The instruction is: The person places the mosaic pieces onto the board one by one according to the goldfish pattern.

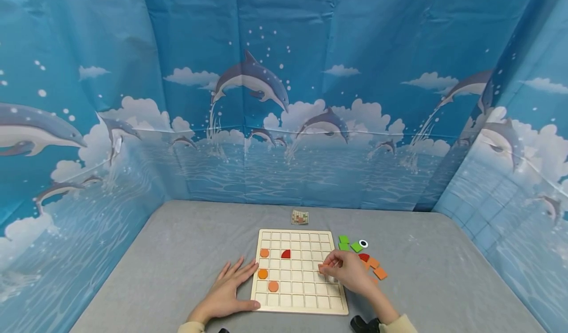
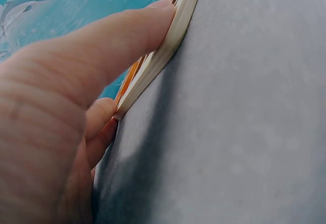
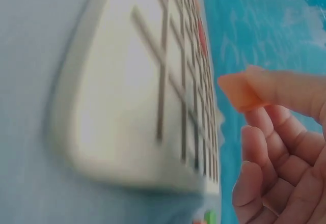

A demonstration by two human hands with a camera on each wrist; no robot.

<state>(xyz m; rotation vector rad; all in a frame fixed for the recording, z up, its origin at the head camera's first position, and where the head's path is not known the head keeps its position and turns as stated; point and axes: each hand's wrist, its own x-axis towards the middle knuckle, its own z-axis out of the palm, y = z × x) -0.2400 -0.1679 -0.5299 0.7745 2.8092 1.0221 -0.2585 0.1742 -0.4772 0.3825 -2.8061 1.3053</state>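
Observation:
A wooden grid board (image 1: 310,301) lies flat on the grey surface. My left hand (image 1: 227,288) rests at its left edge with fingers spread; in the left wrist view the thumb (image 2: 127,33) presses on the rim. My right hand (image 1: 351,270) pinches an orange square tile (image 3: 239,91) between thumb and fingertips, over the right part of the board. On the board sit a red quarter-circle tile (image 1: 286,254) and round orange tiles, one at the upper left (image 1: 264,252), one below it (image 1: 263,274) and another lower (image 1: 273,286).
Right of the board lie several green tiles (image 1: 343,239), a white ring-shaped piece with a dark centre (image 1: 363,243), a red piece (image 1: 364,257) and orange square tiles (image 1: 380,273), partly behind my right hand. A small patterned card (image 1: 300,217) lies beyond the board. A dolphin-print curtain (image 1: 284,175) stands behind.

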